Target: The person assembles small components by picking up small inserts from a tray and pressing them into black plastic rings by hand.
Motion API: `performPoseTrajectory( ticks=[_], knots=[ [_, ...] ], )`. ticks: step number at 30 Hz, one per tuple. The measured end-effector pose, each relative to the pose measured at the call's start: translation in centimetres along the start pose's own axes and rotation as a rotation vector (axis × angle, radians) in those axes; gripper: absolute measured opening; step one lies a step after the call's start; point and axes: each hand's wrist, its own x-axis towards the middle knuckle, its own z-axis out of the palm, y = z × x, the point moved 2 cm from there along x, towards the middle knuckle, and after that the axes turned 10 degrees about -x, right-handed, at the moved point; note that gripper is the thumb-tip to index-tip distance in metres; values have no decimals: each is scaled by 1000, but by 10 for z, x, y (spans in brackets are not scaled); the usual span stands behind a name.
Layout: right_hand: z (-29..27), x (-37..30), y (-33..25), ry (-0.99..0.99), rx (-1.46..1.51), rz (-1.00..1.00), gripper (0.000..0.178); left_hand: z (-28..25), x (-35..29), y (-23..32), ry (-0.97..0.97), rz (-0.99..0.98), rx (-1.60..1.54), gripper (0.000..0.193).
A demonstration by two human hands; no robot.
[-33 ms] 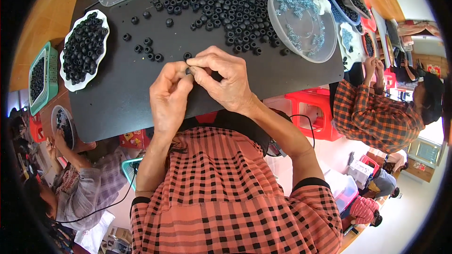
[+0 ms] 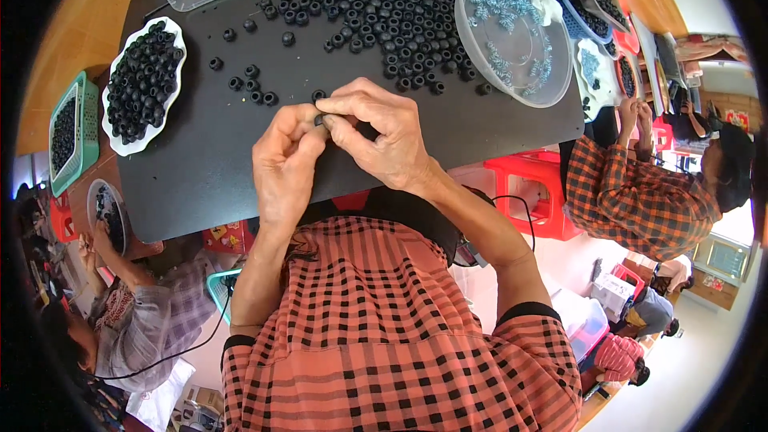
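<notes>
Plate (image 2: 120,140) left of hands (image 2: 340,140), bowl (image 2: 552,92) right.

left hand (image 2: 284,162), right hand (image 2: 382,130), fingers pinched together

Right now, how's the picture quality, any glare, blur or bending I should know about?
Head view: sharp and evenly lit at the centre, where both hands, left hand and right hand, pinch a small black ring; the black mat edges bow from fisheye; a dark rim rings the picture; the window at far right is washed out.
</notes>
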Motion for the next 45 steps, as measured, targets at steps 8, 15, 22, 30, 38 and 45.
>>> performPoseTrajectory(
  ticks=[8,15,22,30,38,45],
  knots=[
    [-6,7,-2,-51,-160,-300,40,-4,8,2,-70,-215,-370,15],
    [3,8,2,22,-224,-330,37,-9,10,-5,-68,-239,-391,14],
    [7,7,-1,49,-272,-404,33,-4,10,1,-92,-272,-449,13],
    [4,10,-4,42,-336,-318,35,-8,9,-3,-137,-224,-538,14],
    [3,10,3,75,-302,-369,37,-14,4,4,-24,-117,-311,19],
    [-7,10,-7,38,-334,-380,27,-8,1,7,27,-14,-90,19]
  ],
)
